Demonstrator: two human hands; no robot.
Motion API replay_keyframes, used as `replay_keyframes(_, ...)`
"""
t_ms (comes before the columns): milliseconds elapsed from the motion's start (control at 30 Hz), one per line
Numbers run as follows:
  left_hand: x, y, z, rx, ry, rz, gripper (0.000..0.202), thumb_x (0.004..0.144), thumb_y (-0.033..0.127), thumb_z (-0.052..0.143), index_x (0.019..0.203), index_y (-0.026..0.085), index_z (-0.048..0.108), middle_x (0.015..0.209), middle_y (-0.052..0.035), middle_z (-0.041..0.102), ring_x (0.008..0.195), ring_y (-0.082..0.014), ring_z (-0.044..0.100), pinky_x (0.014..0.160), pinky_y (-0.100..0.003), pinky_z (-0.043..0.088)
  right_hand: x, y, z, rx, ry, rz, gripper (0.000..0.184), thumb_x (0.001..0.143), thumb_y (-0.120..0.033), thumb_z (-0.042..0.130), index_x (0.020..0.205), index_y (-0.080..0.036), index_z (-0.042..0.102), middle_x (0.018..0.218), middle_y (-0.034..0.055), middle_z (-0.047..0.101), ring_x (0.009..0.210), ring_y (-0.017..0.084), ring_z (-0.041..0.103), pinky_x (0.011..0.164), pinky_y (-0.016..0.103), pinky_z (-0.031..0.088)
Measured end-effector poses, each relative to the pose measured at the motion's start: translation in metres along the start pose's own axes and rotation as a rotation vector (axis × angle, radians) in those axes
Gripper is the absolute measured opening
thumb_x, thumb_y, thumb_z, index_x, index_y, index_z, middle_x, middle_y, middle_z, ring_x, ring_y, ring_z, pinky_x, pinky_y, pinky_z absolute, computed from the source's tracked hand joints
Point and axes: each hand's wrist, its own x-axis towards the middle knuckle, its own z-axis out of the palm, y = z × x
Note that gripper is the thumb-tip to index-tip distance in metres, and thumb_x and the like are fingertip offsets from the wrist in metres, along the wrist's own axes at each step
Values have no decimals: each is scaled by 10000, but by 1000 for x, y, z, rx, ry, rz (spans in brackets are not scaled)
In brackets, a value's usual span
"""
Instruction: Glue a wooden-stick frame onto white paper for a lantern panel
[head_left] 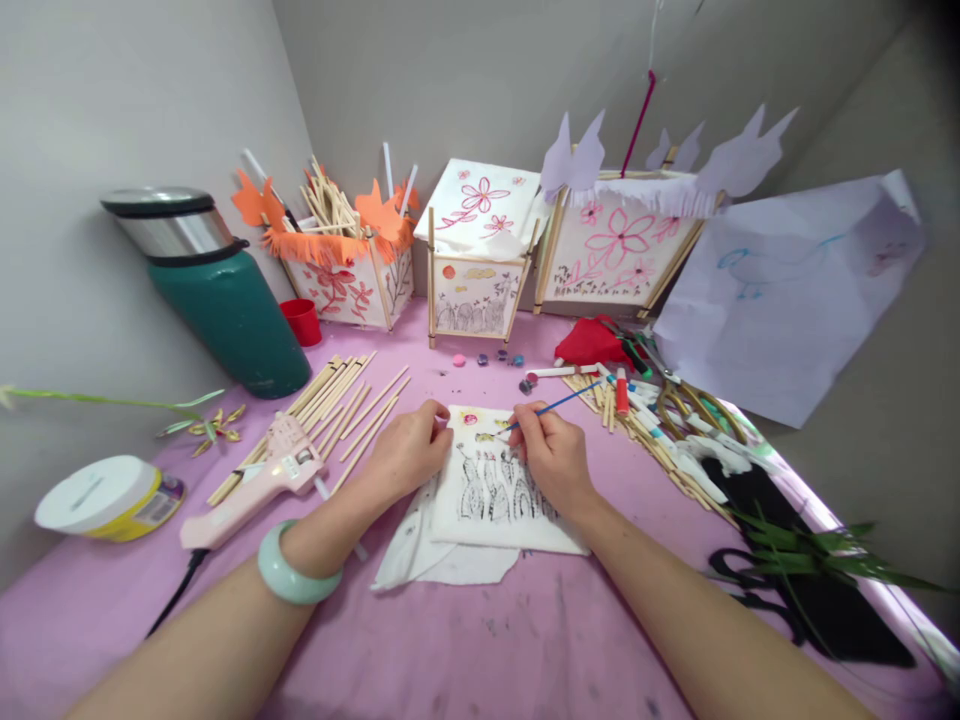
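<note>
My right hand (555,455) is closed around a thin paintbrush (564,400) with a blue handle. Its tip touches a yellow patch near the top of a white sheet (510,540). Black drawn plant-like shapes fill the lower part of this sheet, and a pink-red sun is in its upper left corner. My left hand (412,445), fingers curled, holds the sheet's left edge. Beneath lies another crumpled white piece (442,565). Small blobs of paint (482,359) in pink, purple and blue dot the table behind the sheet.
Painted stick-framed lanterns (480,295) stand at the back. On the left are a green bottle (229,320), a pink glue gun (255,490), wooden sticks (330,405) and a white-lidded tub (109,500). Right: markers (622,392), gold-handled scissors (697,405), black scissors (757,590) and green leaves (817,550).
</note>
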Motion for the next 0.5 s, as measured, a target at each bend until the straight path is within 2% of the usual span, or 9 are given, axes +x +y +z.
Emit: replay_keyframes(500, 1, 0, 0, 7, 2, 2, 253, 827, 262, 477, 1050, 193, 576, 870, -43, 713, 764, -196, 636, 672, -294, 412, -1, -2, -1, -25, 12, -59, 372, 922, -387, 479, 635, -176, 585, 588, -17, 584, 473, 81, 516, 503, 208, 400)
